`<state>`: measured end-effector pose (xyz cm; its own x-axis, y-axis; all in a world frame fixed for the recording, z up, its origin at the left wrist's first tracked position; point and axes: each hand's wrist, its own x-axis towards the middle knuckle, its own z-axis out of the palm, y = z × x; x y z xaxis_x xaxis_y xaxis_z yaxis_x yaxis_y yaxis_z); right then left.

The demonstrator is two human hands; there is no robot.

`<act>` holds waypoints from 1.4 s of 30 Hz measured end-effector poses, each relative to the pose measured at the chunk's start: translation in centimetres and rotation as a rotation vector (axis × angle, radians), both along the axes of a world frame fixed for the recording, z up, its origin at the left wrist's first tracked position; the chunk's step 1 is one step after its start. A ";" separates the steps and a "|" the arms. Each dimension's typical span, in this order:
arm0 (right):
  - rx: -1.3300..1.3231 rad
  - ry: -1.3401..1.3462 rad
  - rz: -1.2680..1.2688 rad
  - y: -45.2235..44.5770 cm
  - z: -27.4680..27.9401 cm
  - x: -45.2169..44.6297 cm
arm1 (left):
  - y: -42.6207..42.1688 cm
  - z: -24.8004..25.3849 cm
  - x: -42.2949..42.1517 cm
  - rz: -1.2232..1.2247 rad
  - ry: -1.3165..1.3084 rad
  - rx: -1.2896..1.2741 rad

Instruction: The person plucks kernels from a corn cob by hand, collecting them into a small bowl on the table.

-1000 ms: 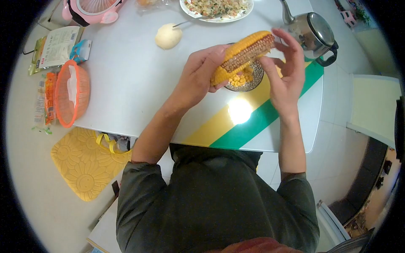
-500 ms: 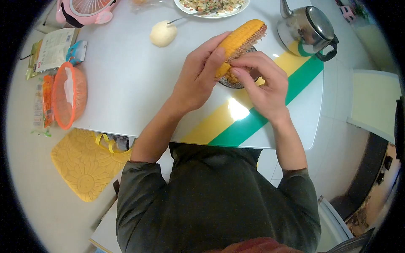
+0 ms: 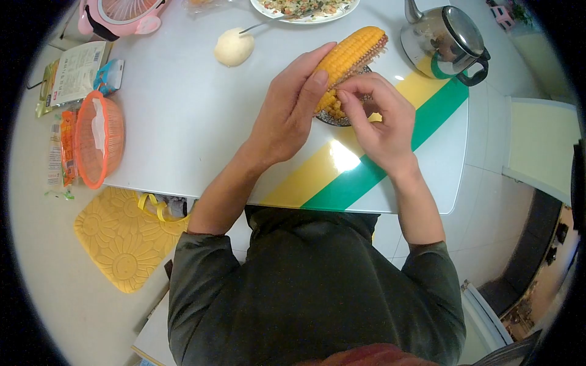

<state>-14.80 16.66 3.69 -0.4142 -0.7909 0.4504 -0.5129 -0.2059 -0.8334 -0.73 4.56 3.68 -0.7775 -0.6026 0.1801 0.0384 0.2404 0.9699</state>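
A yellow ear of corn (image 3: 351, 53) is tilted up to the right in my left hand (image 3: 290, 104), whose fingers wrap its lower part. Along its right side the kernels are gone and bare cob shows. My right hand (image 3: 384, 116) has thumb and forefinger pinched against the stripped edge near the corn's lower end; what lies between the fingertips is too small to make out. Beneath the corn and both hands stands a dark patterned bowl (image 3: 342, 122) with loose kernels in it, partly hidden.
A white bun (image 3: 234, 47) lies beyond my left hand, near a plate of mixed food (image 3: 351, 13) with a utensil. A metal kettle (image 3: 442, 46) stands at the right. On the left are an orange basket (image 3: 116, 143), food packets (image 3: 79, 73) and a pink fan (image 3: 119, 18).
My right thumb and forefinger have shifted slightly at the corn's stripped edge. The left hand keeps its hold, the corn tipped a little differently.
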 end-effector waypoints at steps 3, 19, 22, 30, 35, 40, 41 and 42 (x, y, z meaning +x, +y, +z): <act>-0.016 0.039 -0.002 0.0 0.1 -0.1 | 0.0 -0.7 -0.4 0.014 0.051 -0.058; -0.057 0.267 0.029 -0.2 0.1 -0.5 | 0.1 0.1 0.0 -0.006 0.008 -0.068; -0.050 0.333 0.021 -0.1 0.3 -0.6 | 0.2 0.2 0.0 0.003 -0.011 -0.097; 0.093 0.211 -0.002 0.1 0.3 0.1 | 0.4 0.5 -0.2 0.009 0.040 -0.141; 0.132 -0.001 -0.013 0.0 -0.1 0.6 | 0.3 -0.1 -0.4 0.016 0.111 -0.174; 0.188 -0.168 -0.024 0.0 0.2 1.0 | 0.5 0.8 -0.1 0.010 0.036 -0.121; 0.182 -0.187 -0.027 0.0 0.2 0.9 | 0.5 0.8 0.0 0.005 0.038 -0.098; 0.175 -0.206 -0.030 0.0 0.2 0.9 | 0.6 0.9 0.1 -0.001 0.040 -0.075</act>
<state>-13.92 16.68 3.85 -0.5076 -0.8352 0.2116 -0.3331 -0.0363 -0.9422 -0.64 5.12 4.55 -0.7693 -0.5855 0.2558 0.0768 0.3126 0.9468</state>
